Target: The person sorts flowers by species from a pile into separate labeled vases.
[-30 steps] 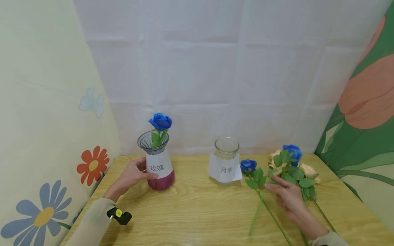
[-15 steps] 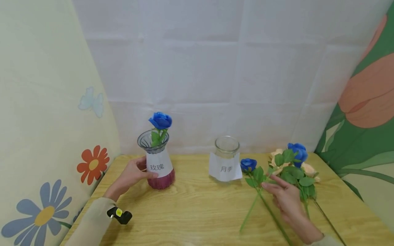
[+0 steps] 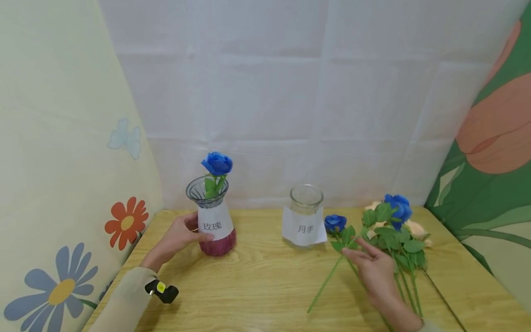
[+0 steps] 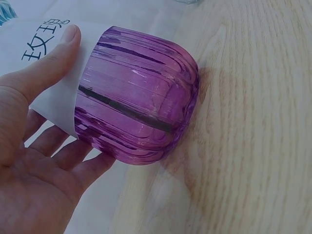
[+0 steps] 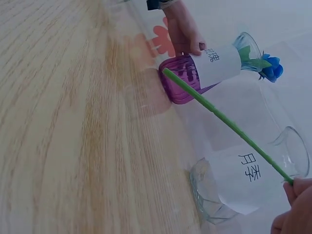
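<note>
My left hand grips a purple glass vase by its white paper label, thumb in front and fingers behind. One blue rose stands in that vase. On the right, my right hand pinches a rose's bare green stem between thumb and fingers; its cut end points down-left. This stem lines up with the blue rose among the leaves, though the hand hides part of the join. In the right wrist view the stem crosses in front of both vases.
A clear glass vase with a paper label stands at mid-table. Another blue rose lies beside it, its stem running under my right hand. Peach roses lie at the right of the wooden table. White cloth hangs behind.
My right hand has moved left, and the pinched stem's lower end has swung left. The blue rose at the right has shifted slightly. The left hand and both vases stay in place.
</note>
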